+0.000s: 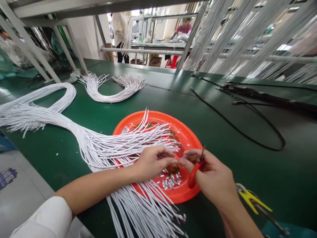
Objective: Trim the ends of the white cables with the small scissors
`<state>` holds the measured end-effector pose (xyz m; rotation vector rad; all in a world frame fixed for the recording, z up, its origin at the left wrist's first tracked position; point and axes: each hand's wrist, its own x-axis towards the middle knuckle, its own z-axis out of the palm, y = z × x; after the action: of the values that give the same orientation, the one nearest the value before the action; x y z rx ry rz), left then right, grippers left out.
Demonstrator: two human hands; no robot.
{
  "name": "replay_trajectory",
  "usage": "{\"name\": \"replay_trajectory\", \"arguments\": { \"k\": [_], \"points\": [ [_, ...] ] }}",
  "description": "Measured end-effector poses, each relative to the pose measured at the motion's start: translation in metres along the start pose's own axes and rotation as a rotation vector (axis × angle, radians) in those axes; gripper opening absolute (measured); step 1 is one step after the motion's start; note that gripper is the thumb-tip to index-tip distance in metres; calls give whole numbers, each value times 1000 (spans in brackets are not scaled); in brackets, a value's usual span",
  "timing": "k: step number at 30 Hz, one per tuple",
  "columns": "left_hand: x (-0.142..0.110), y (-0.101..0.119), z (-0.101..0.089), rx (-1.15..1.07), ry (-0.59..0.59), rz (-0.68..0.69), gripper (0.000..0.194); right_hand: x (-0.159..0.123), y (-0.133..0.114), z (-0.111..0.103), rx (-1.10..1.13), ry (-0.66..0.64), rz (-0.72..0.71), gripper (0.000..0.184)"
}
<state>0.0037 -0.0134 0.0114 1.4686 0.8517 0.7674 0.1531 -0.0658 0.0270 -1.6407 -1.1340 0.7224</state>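
Bundle of thin white plastic-coated wires [99, 145] under fingertip work across a round red plastic tray [184, 127]

In the head view, the bundle enters the tray from nine o'clock and fans over it, lower strands spilling past the rim towards six. The left hand [155, 162] is curled near the middle, thumb and forefinger drawn close; whether they pinch anything cannot be told. The right hand [215, 175], at four, is partly closed around a small red-handled cutting tool [194, 175], its thumb and forefinger meeting the left's fingertips. Small silvery foil-like pieces [170, 181] lie in the tray at five.

The step in hand looks like fine fingertip handling of some small part, cutter kept in the palm. The next move seems to call for a light, steady pinch, with the blades angled clear of the left fingers and the loose strands undisturbed. Beyond the tray, yellow-handled pliers [250, 198] lie at four.
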Motion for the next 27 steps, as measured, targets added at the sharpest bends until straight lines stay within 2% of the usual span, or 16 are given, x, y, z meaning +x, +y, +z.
{"name": "replay_trajectory", "arguments": {
  "k": [4, 7, 10, 12, 13, 15, 18, 21, 24, 26, 27],
  "points": [
    [3, 6, -4, 74, 83, 56, 18, 6, -2, -11, -179, -71, -2, 21],
    [7, 8, -8, 201, 84, 60, 17, -4, -11, -18, -301, -70, -123, 16],
    [11, 5, -12, 343, 39, 29, 22, -29, -15, -21, -414, -122, -255, 12],
    [14, 3, -15, 458, -31, 19, 23, -50, -11, -20, -452, -163, -314, 8],
    [15, 4, -16, 526, -86, 21, 23, -61, -7, -18, -456, -153, -343, 8],
    [15, 6, -19, 679, -233, 43, 23, -81, 3, -11, -470, -239, -395, 3],
    [13, 12, -20, 951, -406, 140, 24, -104, 17, 1, -459, -388, -533, 22],
    [9, 12, -15, 1200, -435, 236, 20, -114, 21, 6, -477, -421, -618, 32],
    [9, 4, -8, 1249, -418, 278, 15, -109, 15, -1, -461, -381, -524, 11],
    [11, -2, -6, 1216, -391, 274, 13, -99, 9, -11, -391, -249, -330, 14],
    [11, -3, -6, 1196, -374, 266, 13, -92, 7, -15, -326, -125, -214, 20]
  ]
}}
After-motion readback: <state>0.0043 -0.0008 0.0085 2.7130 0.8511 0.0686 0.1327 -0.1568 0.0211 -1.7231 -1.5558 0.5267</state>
